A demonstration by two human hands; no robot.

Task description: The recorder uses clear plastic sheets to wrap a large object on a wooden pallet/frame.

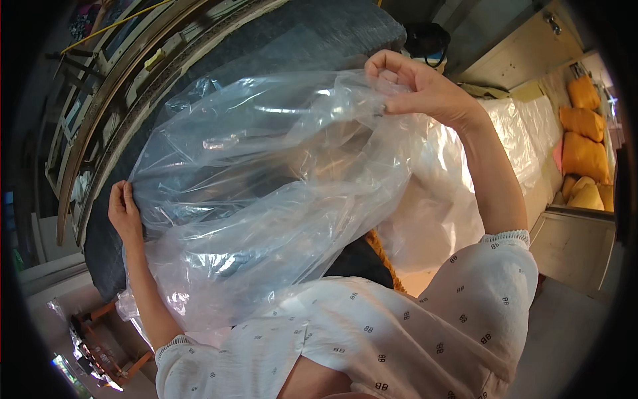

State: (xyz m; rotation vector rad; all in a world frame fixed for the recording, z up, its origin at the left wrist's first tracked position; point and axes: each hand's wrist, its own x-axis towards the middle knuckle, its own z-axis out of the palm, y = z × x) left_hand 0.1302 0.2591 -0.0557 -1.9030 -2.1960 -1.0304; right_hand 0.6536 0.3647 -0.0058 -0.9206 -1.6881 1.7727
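A large clear plastic sheet or bag (259, 166) is stretched between my two hands, wrinkled and shiny. My left hand (124, 207) pinches its left edge, fingers pressed together. Farther off and to the right, my right hand (415, 90) grips the upper right corner with curled fingers. The film sags toward my body and lies partly over a dark, plastic-covered surface (319, 40). Whether the film is one layer or more, I cannot tell.
More clear plastic (518, 133) lies in a long stretch to the right. Orange-yellow bundles (585, 156) are stacked at the far right, above a pale cabinet (575, 246). Long curved-looking rails (100, 126) run along the left. A black object (425, 41) sits at the back.
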